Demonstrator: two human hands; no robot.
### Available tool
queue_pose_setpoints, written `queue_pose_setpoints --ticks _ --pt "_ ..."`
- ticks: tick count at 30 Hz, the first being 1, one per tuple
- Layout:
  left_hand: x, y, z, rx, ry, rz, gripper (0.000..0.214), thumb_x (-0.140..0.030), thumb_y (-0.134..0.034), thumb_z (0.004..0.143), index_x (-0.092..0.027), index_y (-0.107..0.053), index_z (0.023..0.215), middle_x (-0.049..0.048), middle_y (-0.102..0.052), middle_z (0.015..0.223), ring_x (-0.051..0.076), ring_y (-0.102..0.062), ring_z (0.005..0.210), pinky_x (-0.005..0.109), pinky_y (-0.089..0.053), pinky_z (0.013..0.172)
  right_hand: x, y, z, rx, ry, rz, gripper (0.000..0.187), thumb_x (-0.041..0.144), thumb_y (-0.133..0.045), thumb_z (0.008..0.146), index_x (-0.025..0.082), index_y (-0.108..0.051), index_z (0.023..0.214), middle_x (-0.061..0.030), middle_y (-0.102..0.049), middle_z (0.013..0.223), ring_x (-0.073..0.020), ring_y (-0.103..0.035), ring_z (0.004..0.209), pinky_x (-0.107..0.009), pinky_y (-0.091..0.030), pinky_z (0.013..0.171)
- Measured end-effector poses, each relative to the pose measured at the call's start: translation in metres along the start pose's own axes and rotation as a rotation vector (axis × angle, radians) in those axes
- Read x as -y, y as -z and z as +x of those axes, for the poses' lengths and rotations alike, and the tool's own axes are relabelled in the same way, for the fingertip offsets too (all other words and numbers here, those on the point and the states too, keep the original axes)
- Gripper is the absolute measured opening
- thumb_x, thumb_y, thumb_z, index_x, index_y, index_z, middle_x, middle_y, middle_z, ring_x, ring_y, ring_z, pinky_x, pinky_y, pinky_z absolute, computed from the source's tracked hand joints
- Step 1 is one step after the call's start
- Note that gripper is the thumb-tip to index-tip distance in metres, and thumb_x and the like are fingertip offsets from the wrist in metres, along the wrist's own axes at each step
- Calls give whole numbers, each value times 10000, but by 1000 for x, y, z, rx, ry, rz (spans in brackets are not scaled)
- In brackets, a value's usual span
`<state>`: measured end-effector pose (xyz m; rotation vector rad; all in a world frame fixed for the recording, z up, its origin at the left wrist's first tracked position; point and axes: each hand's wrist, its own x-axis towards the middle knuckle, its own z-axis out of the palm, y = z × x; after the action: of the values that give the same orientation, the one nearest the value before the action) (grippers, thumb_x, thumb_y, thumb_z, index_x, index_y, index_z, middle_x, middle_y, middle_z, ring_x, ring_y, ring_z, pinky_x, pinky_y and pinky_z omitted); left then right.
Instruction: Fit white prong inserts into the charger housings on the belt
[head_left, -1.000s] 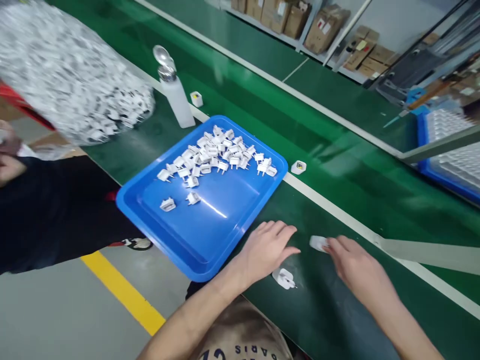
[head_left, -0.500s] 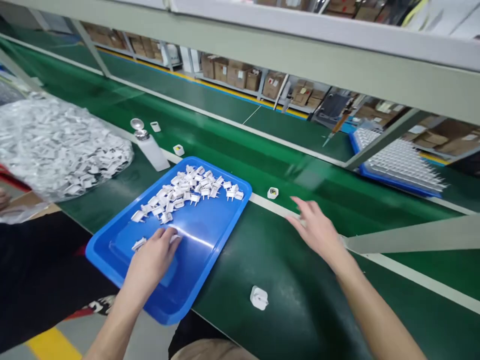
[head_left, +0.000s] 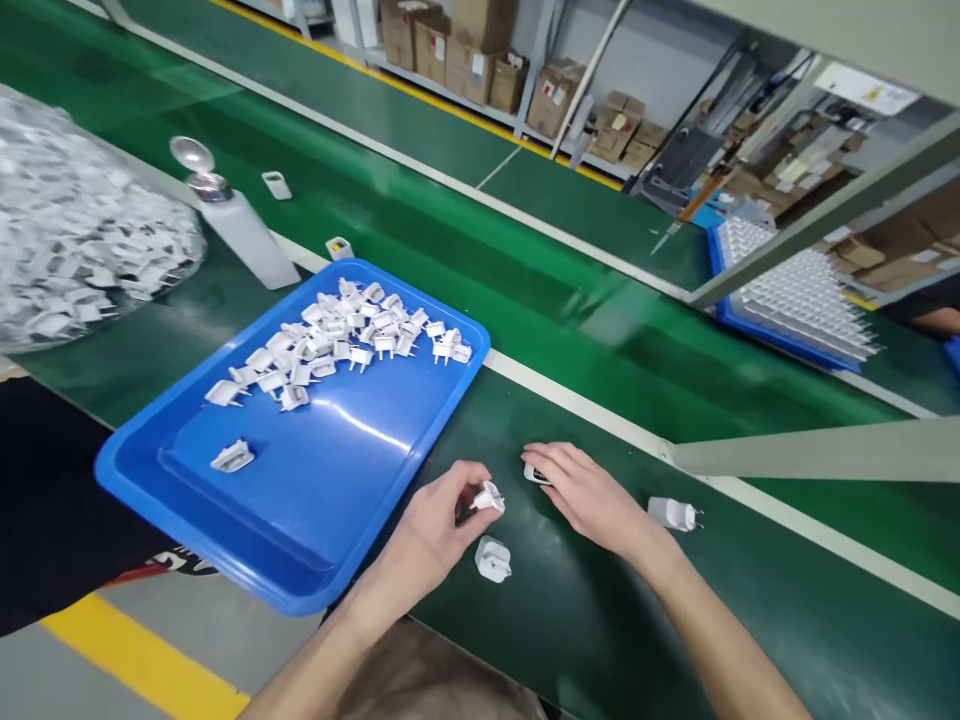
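Between the thumb and fingers of my left hand is a small white plug cap with metal pins, held just above the green bench. My right hand closes over a white charger housing, whose dark inside shows at its open end; the rest lies under my fingers. Just below my left hand, a white charger rests on the bench. Another white charger, pins pointing right, lies beyond my right wrist. To the left, a blue tray carries a heap of plug caps and one lone cap.
A white pump bottle stands behind the tray, beside a large clear bag of white parts. Two housings sit by the green belt. A metal post rises at right, with a tray of upright white parts beyond.
My left hand has left the tray and moved right with a plug cap. My right hand has taken the charger housing from the belt's edge and drawn it nearer. The view has shifted.
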<state>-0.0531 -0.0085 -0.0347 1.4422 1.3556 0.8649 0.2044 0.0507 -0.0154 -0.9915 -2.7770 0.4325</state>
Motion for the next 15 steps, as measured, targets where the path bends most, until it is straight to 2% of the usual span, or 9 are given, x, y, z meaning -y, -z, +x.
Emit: queue_pose_setpoints --ticks 3,6,10,13,15 --pt "-5 -17 10 65 21 -99 164 -255 -685 882 -239 -614 1028 -38 -690 825 134 -641 703 241 -534 648 24 -3 -19 -149 -61 -15 481 220 -673 990 202 -553 1456 -188 -541 1477 -344 -530 1350 -545 -570 1048" --pt "-14 -32 19 157 26 -188 192 -224 -664 888 -242 -593 1065 -28 -729 877 144 -683 737 245 -554 657 36 -7 -24 -257 -4 -88 384 147 -628 1011 270 -643 1375 -127 -654 1327 -292 -602 1260 -471 -594 1007" --pt "-23 -34 29 324 -25 -136 466 -228 -702 916 -274 -523 1344 22 -768 1116 194 -742 990 313 -611 840 31 -16 -30 -359 -29 -101 348 94 -524 1046 232 -657 1337 -124 -712 1166 -242 -692 1083 -390 -629 897" --pt "-18 -27 41 288 -71 -19 435 -245 -657 983 -273 -522 1395 47 -734 1231 192 -723 1074 349 -603 939 21 -21 -36 -491 -186 106 302 146 -591 1037 235 -644 1321 -123 -687 1142 -240 -704 1019 -391 -633 875" --pt "-9 -27 53 229 -155 140 467 -219 -696 959 -271 -551 1399 57 -688 1303 208 -683 1150 387 -570 1014 17 -24 -37 -565 -329 299 286 188 -636 1020 246 -655 1300 -121 -660 1157 -247 -701 1017 -389 -639 854"
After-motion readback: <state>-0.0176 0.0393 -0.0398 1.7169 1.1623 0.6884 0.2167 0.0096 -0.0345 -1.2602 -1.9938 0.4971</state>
